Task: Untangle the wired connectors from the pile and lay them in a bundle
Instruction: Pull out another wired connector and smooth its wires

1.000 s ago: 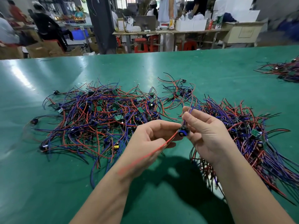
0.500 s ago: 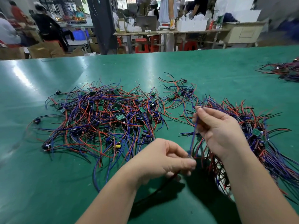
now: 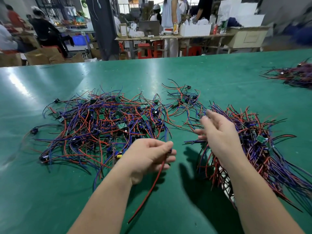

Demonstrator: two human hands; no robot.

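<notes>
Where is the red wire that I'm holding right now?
In the head view the red wire hangs from the left hand, low and centre above the green table, between the tangled pile on its left and the bundle on its right.

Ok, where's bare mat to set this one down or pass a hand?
Bare mat: the near-left corner below the tangled pile, and the wide far strip beyond that pile. Crowded: the gap between the pile and the right bundle, crossed by stray wires; the far-right corner holds another bundle.
</notes>
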